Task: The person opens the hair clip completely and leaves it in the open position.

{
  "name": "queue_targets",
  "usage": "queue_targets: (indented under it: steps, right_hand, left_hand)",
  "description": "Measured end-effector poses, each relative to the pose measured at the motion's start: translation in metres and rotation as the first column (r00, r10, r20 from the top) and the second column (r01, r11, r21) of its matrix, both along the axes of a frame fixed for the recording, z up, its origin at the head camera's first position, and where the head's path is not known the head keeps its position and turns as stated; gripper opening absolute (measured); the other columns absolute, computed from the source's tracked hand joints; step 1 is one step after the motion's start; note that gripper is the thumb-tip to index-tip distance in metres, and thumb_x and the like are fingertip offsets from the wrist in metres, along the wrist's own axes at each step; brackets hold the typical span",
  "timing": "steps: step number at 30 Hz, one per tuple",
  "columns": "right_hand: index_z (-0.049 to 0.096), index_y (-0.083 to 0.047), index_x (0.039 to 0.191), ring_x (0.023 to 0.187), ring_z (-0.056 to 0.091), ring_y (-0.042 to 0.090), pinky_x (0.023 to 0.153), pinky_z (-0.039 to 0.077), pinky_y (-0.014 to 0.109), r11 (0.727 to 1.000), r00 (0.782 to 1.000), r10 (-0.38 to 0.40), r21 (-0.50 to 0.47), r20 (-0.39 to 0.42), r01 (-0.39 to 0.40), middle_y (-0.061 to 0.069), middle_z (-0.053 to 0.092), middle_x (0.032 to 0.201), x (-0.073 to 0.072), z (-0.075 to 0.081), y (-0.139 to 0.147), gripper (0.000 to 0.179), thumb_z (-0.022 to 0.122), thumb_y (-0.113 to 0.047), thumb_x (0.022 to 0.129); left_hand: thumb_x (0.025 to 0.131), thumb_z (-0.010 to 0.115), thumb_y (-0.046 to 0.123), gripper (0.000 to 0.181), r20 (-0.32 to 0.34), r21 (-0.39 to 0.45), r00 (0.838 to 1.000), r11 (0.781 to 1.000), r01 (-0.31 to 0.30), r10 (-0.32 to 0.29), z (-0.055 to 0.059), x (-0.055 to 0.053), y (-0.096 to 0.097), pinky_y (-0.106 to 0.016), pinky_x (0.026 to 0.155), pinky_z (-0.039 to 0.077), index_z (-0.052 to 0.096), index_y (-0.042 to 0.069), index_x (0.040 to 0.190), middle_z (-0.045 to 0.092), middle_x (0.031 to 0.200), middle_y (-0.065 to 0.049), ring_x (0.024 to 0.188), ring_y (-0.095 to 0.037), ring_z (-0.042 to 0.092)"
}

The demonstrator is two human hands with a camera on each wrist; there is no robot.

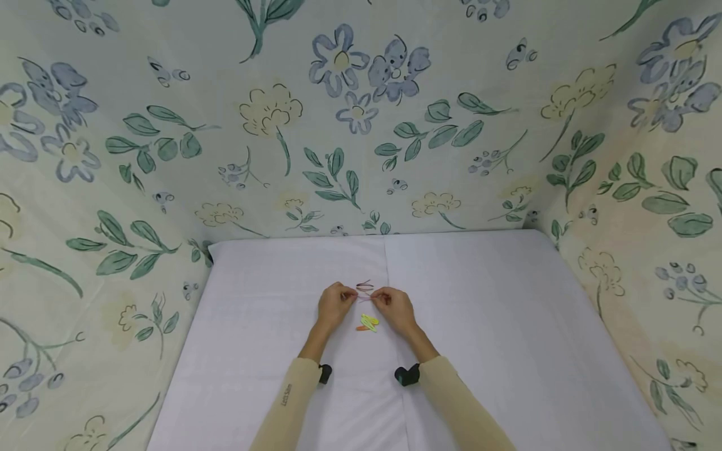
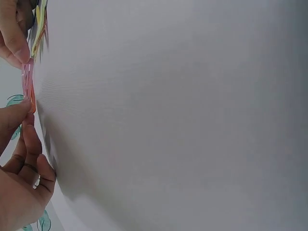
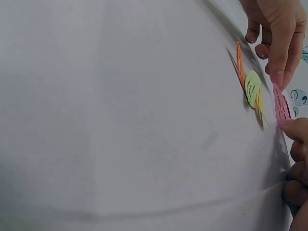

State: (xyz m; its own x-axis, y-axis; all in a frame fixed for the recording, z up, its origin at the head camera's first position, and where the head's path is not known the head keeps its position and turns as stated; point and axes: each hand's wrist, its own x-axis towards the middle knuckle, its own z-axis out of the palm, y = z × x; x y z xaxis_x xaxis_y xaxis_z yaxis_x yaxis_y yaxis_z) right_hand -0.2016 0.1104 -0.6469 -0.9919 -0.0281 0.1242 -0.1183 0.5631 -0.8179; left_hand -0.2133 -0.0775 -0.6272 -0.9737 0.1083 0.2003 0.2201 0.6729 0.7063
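A pink snap hair clip (image 3: 280,107) is stretched between both hands, each pinching one end. My left hand (image 1: 335,305) holds its left end with thumb and fingertips; in the left wrist view that hand (image 2: 24,163) is the lower one. The right hand (image 1: 396,309) pinches the opposite end, and its thumb shows near the clip in the right wrist view. Just beyond the fingers lie dark red clips (image 1: 365,286). Nearer me is a small pile of yellow-green clips (image 1: 369,322) with an orange clip (image 3: 239,62) among them.
White cloth (image 1: 271,275) covers the table. Floral fabric (image 1: 338,156) hangs behind it and along both sides. Black wrist devices (image 1: 407,376) sit by the cuffs of the beige sleeves (image 1: 290,401).
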Motion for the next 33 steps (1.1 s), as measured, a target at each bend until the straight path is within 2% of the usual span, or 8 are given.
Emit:
queue_targets:
  steps: [6,15,24,33]
  right_hand:
    - [0.079,-0.008,0.094,0.060,0.046,0.005,0.056,0.035,0.019,1.000,1.000,-0.015,0.003,-0.014,0.015,-0.002,0.060,0.069,-0.0004,-0.0044,-0.0012,0.008,0.077,-0.016,0.093]
    - [0.079,-0.006,0.094,0.059,0.045,0.007,0.055,0.033,0.019,1.000,0.999,-0.025,-0.015,-0.023,0.024,-0.001,0.059,0.069,0.0022,-0.0032,-0.0021,0.008,0.078,-0.014,0.092]
    - [0.080,-0.010,0.094,0.059,0.045,0.006,0.055,0.033,0.018,0.999,0.999,-0.028,-0.040,-0.020,0.028,0.001,0.060,0.069,0.0019,-0.0021,-0.0014,0.005,0.078,-0.008,0.091]
    - [0.079,-0.010,0.095,0.057,0.044,0.006,0.053,0.032,0.018,0.999,0.999,-0.020,-0.046,-0.028,0.019,0.000,0.058,0.068,0.0008,-0.0014,-0.0007,0.005,0.078,-0.009,0.091]
  left_hand:
    - [0.087,0.082,0.007,0.004,0.011,-0.006,1.000,1.000,-0.011,0.011,-0.0045,-0.0022,0.0020,-0.023,0.059,0.042,0.083,0.005,0.090,0.069,0.080,-0.008,0.067,-0.014,0.055]
    - [0.087,0.081,0.006,0.004,0.002,-0.009,1.000,1.000,-0.012,0.012,-0.0077,-0.0025,0.0034,-0.024,0.059,0.042,0.083,0.006,0.091,0.067,0.080,-0.006,0.067,-0.012,0.054]
    - [0.087,0.082,0.007,0.004,0.005,-0.020,1.000,1.000,-0.012,0.012,-0.0082,-0.0033,0.0041,-0.024,0.060,0.043,0.083,0.007,0.091,0.069,0.081,-0.006,0.068,-0.012,0.056]
    - [0.087,0.081,0.006,0.005,0.017,-0.001,1.000,1.000,-0.013,0.013,-0.0052,-0.0031,0.0049,-0.023,0.062,0.044,0.083,0.006,0.092,0.070,0.083,-0.007,0.070,-0.014,0.058]
